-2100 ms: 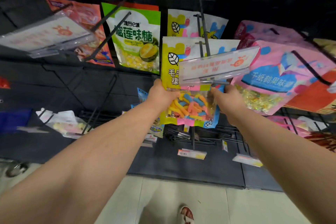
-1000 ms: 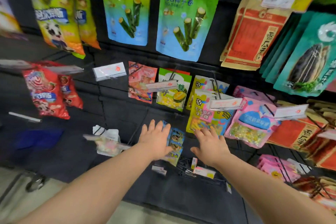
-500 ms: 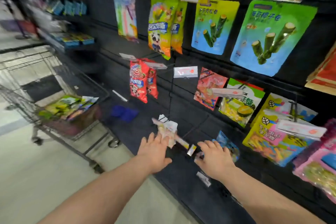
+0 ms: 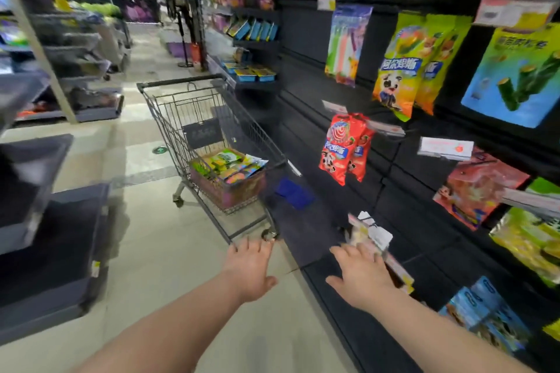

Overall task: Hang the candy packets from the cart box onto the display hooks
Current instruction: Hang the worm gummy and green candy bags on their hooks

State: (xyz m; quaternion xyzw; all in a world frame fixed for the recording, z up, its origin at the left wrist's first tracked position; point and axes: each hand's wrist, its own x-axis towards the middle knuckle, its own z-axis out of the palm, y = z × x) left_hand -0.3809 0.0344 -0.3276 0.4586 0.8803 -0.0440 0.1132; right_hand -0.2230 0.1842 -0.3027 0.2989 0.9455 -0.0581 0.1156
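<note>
Rack (image 4: pixel 303 48) on right, cart (image 4: pixel 212 118) beside it, long axis running away up the aisle. Box (image 4: pixel 230 191) in cart's near end, packets (image 4: pixel 230 163) piled inside, ahead and slightly left of both hands. Left hand (image 4: pixel 250 269) nearer; right hand (image 4: pixel 360 275) by rack. Both apart, fingers spread, empty.
</note>
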